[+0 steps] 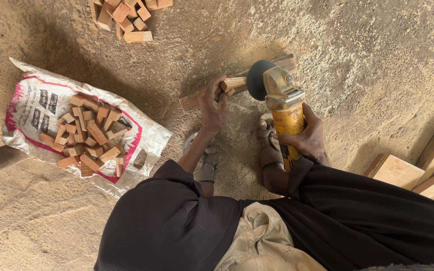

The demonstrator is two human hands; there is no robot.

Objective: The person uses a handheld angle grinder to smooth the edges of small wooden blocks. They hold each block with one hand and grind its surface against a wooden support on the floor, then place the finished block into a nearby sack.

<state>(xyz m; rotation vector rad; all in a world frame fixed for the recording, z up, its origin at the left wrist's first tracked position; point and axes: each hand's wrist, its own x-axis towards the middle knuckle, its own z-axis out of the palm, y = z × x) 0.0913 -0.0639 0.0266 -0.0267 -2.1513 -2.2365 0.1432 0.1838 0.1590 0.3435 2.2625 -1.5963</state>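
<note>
Sawdust-covered ground (367, 65) spreads under a seated person. Their left hand (213, 103) closes its fingers (220, 86) around a small wooden block (234, 83), holding it against the dark disc of a yellow angle grinder (283, 108), just above a wooden plank (197, 99) lying on the ground. Their right hand (307, 138) grips the grinder's body (fingers wrapped round it). To the left, a white sack (36, 100) carries a heap of cut blocks (90, 134); more blocks (124, 15) lie at the top.

Bare dusty floor (357, 60) lies open rightward; sack of blocks (89, 135) crowds the left, boards (428, 170) block lower right.
</note>
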